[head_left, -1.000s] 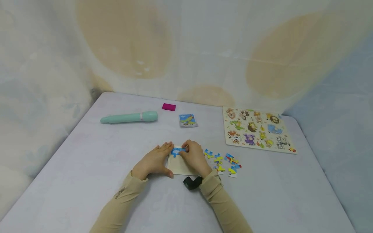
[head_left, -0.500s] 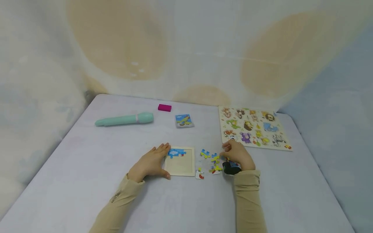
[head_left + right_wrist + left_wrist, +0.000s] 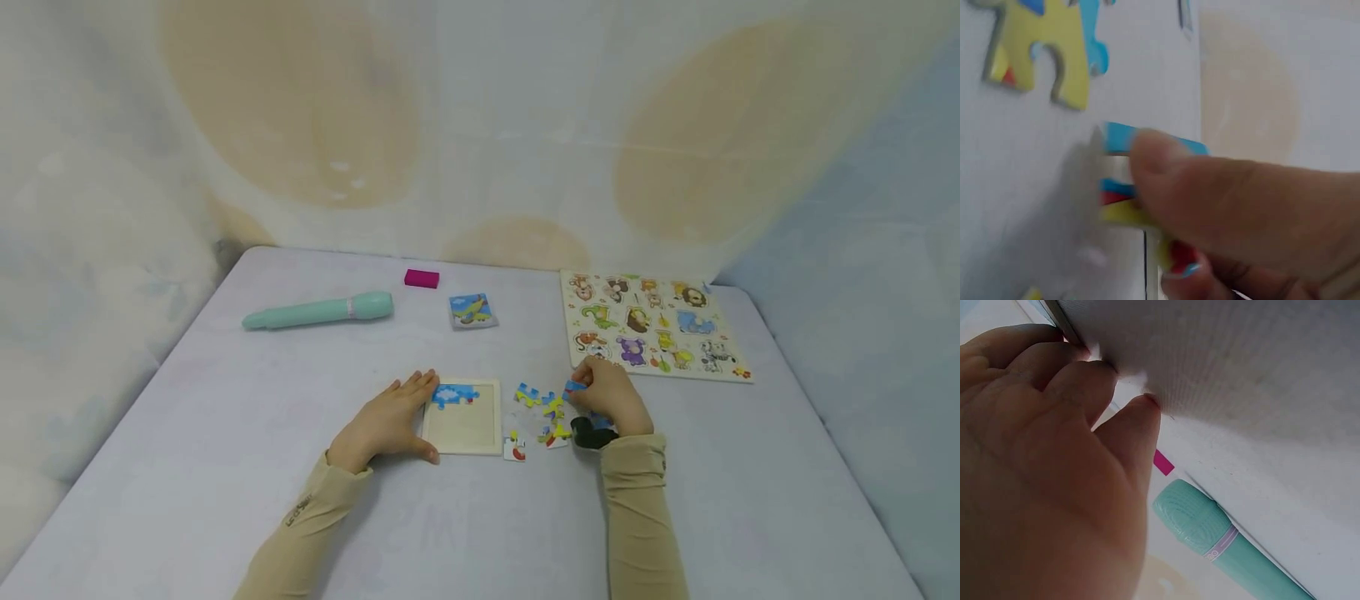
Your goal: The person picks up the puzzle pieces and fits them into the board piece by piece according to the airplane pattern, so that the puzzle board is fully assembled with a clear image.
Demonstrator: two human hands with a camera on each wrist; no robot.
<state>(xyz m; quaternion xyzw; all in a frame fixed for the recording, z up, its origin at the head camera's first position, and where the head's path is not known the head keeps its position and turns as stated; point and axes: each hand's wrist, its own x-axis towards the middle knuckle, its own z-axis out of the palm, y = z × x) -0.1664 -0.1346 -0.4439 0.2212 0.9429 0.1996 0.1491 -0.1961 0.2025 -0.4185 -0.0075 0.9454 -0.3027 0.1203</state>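
In the head view, my left hand point(image 3: 386, 421) lies with fingers spread along the left side of a square wooden puzzle tray point(image 3: 472, 433). Joined blue puzzle pieces point(image 3: 453, 395) sit in the tray's upper left corner. My right hand point(image 3: 615, 398), to the right of the tray, pinches a puzzle piece point(image 3: 1125, 212) between thumb and fingers. That piece shows blue, red and yellow in the right wrist view; the thumb covers part of it. Loose puzzle pieces point(image 3: 555, 408) lie between the tray and my right hand, one yellow piece point(image 3: 1041, 44) close to the fingertips.
Behind the tray lies a small plane picture card point(image 3: 472, 310), with a magenta block point(image 3: 422, 278) beyond it. A teal microphone-shaped stick point(image 3: 318, 311) is at the back left. An animal peg board point(image 3: 652, 321) occupies the back right, just past my right hand.
My right hand has left the blue pieces in the tray and moved right to the loose pieces, where it now holds one. My left hand stays at the tray's left side.
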